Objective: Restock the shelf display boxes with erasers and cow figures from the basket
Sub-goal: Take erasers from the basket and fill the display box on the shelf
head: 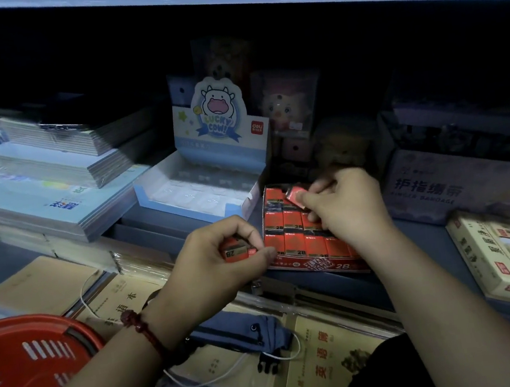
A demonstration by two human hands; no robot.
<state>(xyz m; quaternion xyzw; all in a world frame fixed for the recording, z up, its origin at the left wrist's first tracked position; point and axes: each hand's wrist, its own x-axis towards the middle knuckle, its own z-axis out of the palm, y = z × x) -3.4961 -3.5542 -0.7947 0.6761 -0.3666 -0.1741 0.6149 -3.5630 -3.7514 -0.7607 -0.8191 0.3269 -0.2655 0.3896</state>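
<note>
Right hand (345, 209) pinching eraser (296, 197), long axis seemingly diagonal

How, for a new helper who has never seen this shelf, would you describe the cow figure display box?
On the blue-grey shelf, between the stacked notebooks and the red eraser box, stands a pale blue and white display box. Only it has a raised back card showing a cartoon cow and the words LUCKY COW.
</note>
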